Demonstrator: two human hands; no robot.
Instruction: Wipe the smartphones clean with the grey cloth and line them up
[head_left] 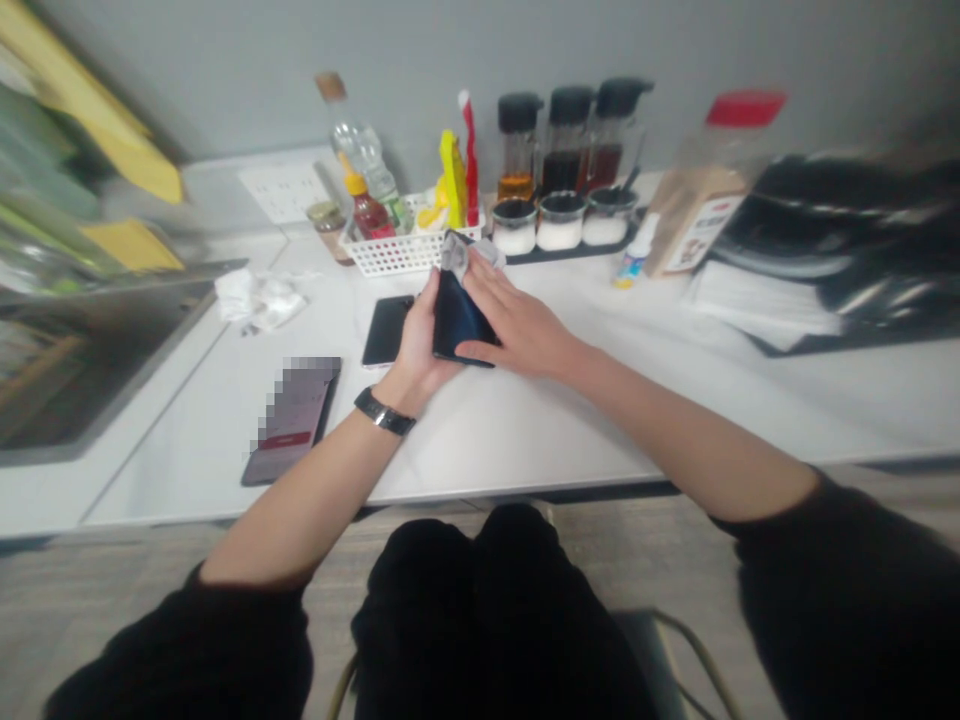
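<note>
A dark smartphone [459, 322] is tilted up above the white counter, its glossy screen facing me. My left hand [421, 345] grips it along its left side and from beneath, thumb on the edge. Over the upper part of the screen, my right hand [517, 318] presses a crumpled grey-white cloth [454, 254] with its fingers. The right thumb lies across the lower screen. Just left of my left hand, a second phone [385, 332] lies flat with a dark screen. A third phone [296, 420], its screen lit and partly pixelated, rests nearer the front edge.
Crumpled tissues [259, 300] lie beside the sink [97, 370] at left. Behind my hands stand a white basket [390, 256] with bottles and packets, and several seasoning jars [561, 222]. A red-lidded container [705, 190], a small glue-like bottle [636, 254] and dark cookware [795, 215] occupy the right.
</note>
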